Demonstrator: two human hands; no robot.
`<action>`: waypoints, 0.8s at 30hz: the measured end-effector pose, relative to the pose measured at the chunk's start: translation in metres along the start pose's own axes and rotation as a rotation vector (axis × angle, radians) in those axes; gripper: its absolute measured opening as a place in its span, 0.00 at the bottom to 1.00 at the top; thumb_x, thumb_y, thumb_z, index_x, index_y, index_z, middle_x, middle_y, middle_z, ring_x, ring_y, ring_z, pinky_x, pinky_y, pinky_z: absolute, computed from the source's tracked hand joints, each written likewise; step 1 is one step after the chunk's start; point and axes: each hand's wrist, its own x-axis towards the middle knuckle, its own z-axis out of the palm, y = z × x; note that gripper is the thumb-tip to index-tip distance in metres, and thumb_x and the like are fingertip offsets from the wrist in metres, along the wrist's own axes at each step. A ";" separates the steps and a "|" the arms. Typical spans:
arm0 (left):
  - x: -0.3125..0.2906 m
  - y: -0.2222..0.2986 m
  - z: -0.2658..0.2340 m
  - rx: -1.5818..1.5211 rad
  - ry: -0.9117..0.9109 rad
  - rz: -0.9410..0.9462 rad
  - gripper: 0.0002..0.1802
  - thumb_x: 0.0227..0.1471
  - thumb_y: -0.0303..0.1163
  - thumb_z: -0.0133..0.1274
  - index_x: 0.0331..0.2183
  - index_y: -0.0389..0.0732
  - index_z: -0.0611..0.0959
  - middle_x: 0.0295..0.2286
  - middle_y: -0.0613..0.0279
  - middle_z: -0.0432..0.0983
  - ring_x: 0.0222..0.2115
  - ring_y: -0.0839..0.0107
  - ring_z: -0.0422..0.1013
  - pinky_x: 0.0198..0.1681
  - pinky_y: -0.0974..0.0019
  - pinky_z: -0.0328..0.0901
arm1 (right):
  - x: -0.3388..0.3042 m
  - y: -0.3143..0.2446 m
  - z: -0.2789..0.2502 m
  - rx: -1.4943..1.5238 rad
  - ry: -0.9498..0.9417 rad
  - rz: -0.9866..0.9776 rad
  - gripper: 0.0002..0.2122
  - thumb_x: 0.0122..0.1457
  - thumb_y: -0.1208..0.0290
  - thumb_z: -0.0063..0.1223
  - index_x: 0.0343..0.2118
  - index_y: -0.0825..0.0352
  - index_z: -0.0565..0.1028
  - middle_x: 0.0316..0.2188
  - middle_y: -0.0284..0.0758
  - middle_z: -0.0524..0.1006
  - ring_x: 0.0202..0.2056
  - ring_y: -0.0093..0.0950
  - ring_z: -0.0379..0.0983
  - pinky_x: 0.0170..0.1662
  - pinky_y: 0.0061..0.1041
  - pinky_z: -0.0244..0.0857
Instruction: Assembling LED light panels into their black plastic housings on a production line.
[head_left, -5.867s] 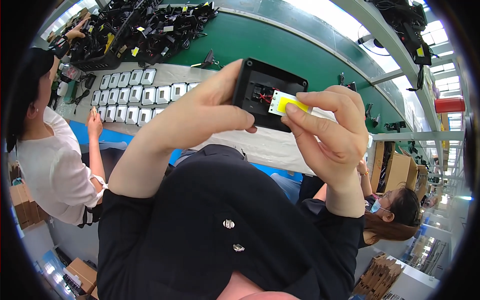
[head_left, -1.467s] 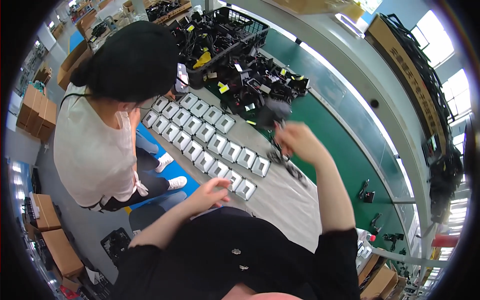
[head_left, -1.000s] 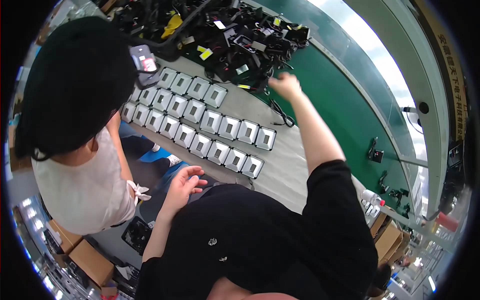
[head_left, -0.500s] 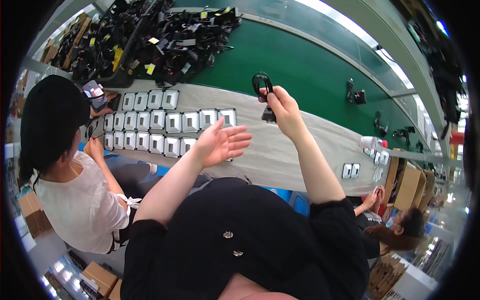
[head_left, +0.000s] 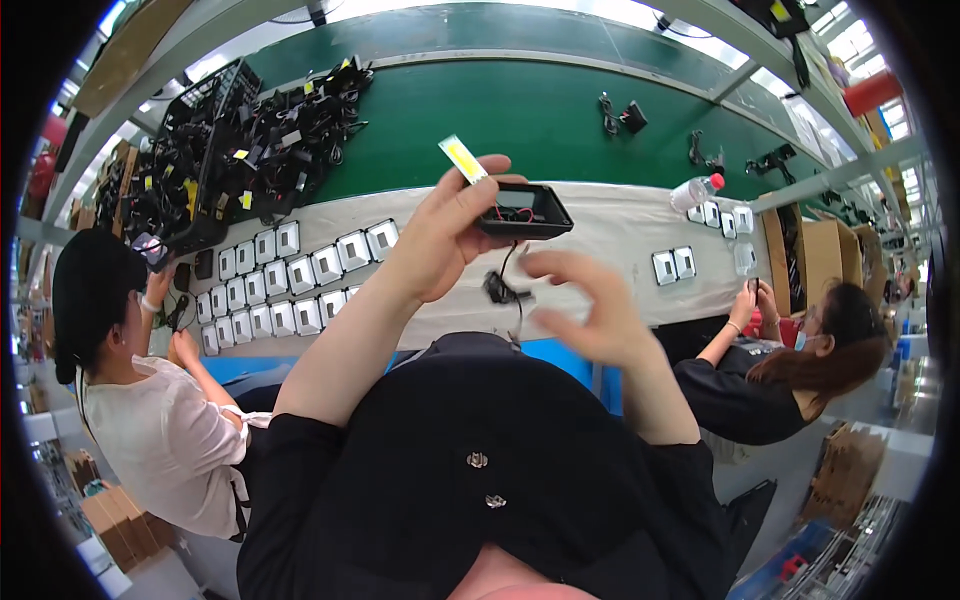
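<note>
My left hand grips an open black rectangular housing, tilted so its hollow inside shows, with thin red wires within. A small flat panel with a yellow strip sticks up by the same hand's thumb and fingers. Below the housing runs a dark cable, leading toward a black bundled cord; whether that bundle hangs or rests on the table is unclear. My right hand, smeared by motion, is just right of the cord with its fingers apart and nothing seen in them.
Rows of white-silver square lamp units cover the table's left side. Black cords and adapters pile up behind them by a black crate. A bottle and two units stand right. Co-workers sit at both sides.
My left hand was open and bare; now it holds the black housing and yellow-striped panel. The coiled black cord has left my right hand, which has come down and nearer. The view has shifted.
</note>
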 end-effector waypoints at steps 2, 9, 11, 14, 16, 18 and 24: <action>-0.005 -0.008 0.024 0.301 -0.004 0.128 0.29 0.54 0.34 0.48 0.54 0.37 0.57 0.47 0.54 0.63 0.46 0.66 0.64 0.48 0.64 0.61 | -0.010 0.001 -0.024 0.388 0.154 0.153 0.17 0.54 0.74 0.48 0.48 0.69 0.65 0.41 0.38 0.73 0.42 0.28 0.71 0.39 0.24 0.64; -0.013 -0.026 0.048 0.893 -0.186 0.297 0.39 0.47 0.25 0.52 0.57 0.41 0.52 0.54 0.49 0.54 0.47 0.69 0.63 0.47 0.65 0.62 | -0.007 0.009 -0.024 0.637 0.371 0.085 0.18 0.57 0.78 0.45 0.50 0.73 0.61 0.38 0.35 0.69 0.33 0.18 0.71 0.33 0.15 0.66; -0.024 -0.018 0.055 0.851 -0.014 0.110 0.38 0.47 0.26 0.52 0.57 0.41 0.53 0.53 0.49 0.56 0.40 0.71 0.66 0.40 0.68 0.64 | -0.008 0.000 -0.027 0.706 0.334 0.074 0.17 0.56 0.78 0.46 0.49 0.73 0.63 0.38 0.34 0.69 0.32 0.17 0.71 0.34 0.14 0.65; -0.038 -0.018 0.061 0.548 0.069 0.028 0.34 0.50 0.30 0.50 0.56 0.42 0.56 0.48 0.53 0.61 0.34 0.74 0.68 0.31 0.71 0.67 | -0.009 0.001 -0.019 0.794 0.246 0.076 0.15 0.56 0.78 0.46 0.47 0.73 0.64 0.38 0.34 0.68 0.35 0.17 0.70 0.36 0.15 0.65; -0.042 -0.018 0.065 0.384 0.116 -0.053 0.27 0.54 0.31 0.45 0.55 0.42 0.59 0.46 0.56 0.63 0.37 0.73 0.69 0.33 0.69 0.68 | -0.005 0.004 -0.016 0.763 0.240 0.080 0.13 0.59 0.74 0.42 0.46 0.72 0.64 0.37 0.33 0.69 0.36 0.16 0.68 0.37 0.16 0.63; -0.047 -0.016 0.067 0.274 0.145 -0.071 0.21 0.58 0.32 0.38 0.53 0.41 0.61 0.45 0.57 0.64 0.39 0.73 0.68 0.37 0.67 0.68 | -0.006 0.004 -0.024 0.590 0.252 0.051 0.13 0.63 0.69 0.36 0.46 0.71 0.65 0.35 0.32 0.70 0.34 0.16 0.68 0.34 0.15 0.60; -0.053 -0.010 0.057 0.423 0.225 0.032 0.20 0.58 0.33 0.39 0.51 0.38 0.62 0.41 0.56 0.68 0.38 0.70 0.70 0.37 0.66 0.68 | -0.021 -0.016 -0.031 0.251 0.272 -0.080 0.10 0.49 0.82 0.52 0.35 0.71 0.70 0.30 0.33 0.72 0.25 0.19 0.70 0.27 0.16 0.61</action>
